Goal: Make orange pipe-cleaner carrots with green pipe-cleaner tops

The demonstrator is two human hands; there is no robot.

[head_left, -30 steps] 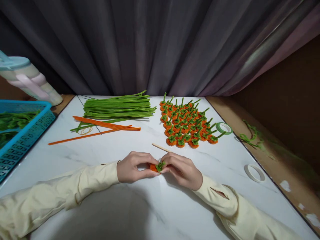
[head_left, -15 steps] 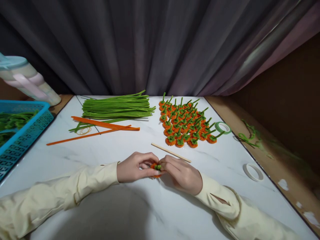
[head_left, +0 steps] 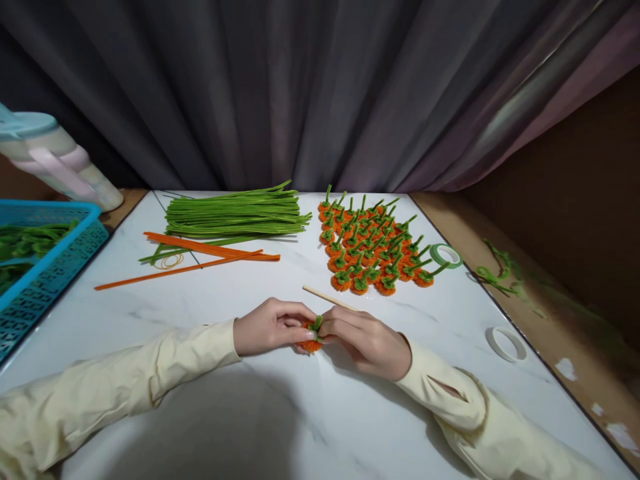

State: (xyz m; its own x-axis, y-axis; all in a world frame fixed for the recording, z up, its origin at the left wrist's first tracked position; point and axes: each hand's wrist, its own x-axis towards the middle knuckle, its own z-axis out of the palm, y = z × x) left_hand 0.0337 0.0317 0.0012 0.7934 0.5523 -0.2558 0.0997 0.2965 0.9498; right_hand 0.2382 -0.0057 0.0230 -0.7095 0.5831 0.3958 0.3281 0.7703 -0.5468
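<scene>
Between my hands is a small pipe-cleaner pumpkin (head_left: 313, 346), an orange fuzzy ball with a green leafy top and a short stem pointing up. My left hand (head_left: 273, 327) is closed, with thumb and fingers gripping it from the left. My right hand (head_left: 367, 339) pinches at its green top from the right; the fingertips hide part of the green. Just behind my right hand lies a thin wooden stick (head_left: 325, 295), its right end covered by the hand. Further back on the right stand rows of finished-looking orange pumpkins (head_left: 370, 247) with green stems.
Green pipe cleaners (head_left: 230, 217) lie piled at the back left, with orange ones (head_left: 215, 250) in front. A blue basket (head_left: 65, 267) and a tumbler (head_left: 60, 163) are at the left. Green tape (head_left: 447, 256) and a white ring (head_left: 506, 345) lie right, near the table edge.
The pumpkin has tilted so its green stem points up and its orange side shows below. My right hand has shifted slightly right and now covers more of the stick.
</scene>
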